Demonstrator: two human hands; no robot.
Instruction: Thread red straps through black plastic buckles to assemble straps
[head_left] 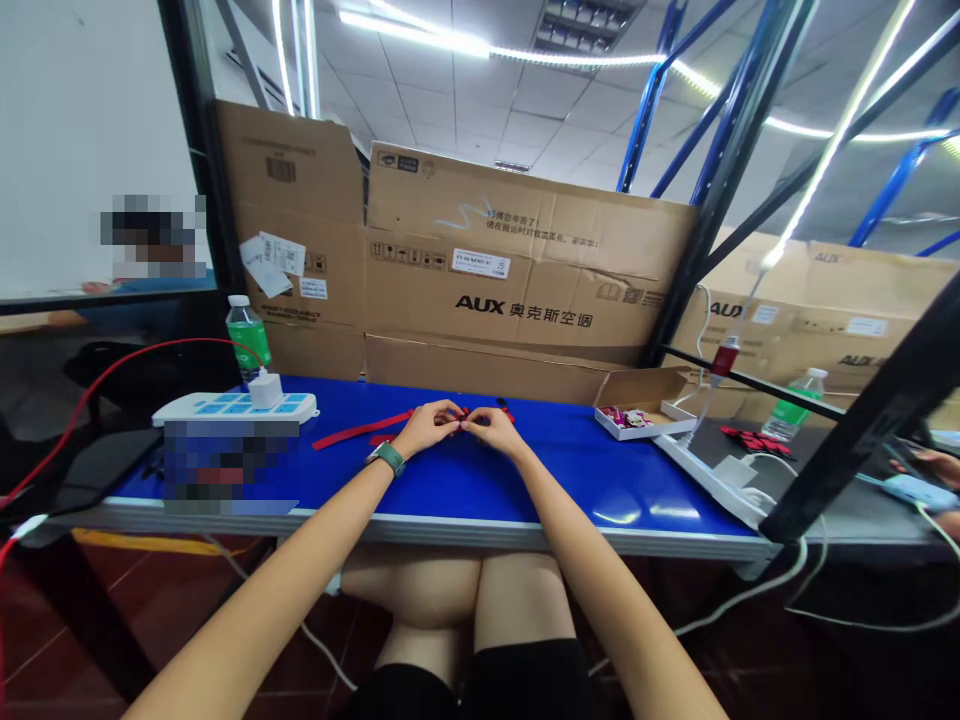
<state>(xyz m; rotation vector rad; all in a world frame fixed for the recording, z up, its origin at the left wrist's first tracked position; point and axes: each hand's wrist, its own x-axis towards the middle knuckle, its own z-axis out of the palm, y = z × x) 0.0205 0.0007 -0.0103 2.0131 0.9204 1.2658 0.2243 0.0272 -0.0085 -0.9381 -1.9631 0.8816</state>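
My left hand [429, 426], with a green-banded watch [389, 457] on its wrist, is pinched closed above the blue table. Facing it, my right hand [493, 432] is closed in a pinch too, and the fingertips of both hands nearly meet. What they hold is small and mostly hidden; bits of red and black show behind the fingers. A flat red strip [358, 430] lies on the table left of my left hand, and a shorter red piece [381, 439] lies beside that hand. Just beyond my right hand is a small black and red piece [505, 407].
An open box [637, 431] of small wrapped items stands at the right. White power strips [225, 408] lie left and right. A green-labelled bottle [247, 335] stands at the back left. Cardboard panels [517, 270] wall the rear. A person [157, 245] is at far left, partly blurred out.
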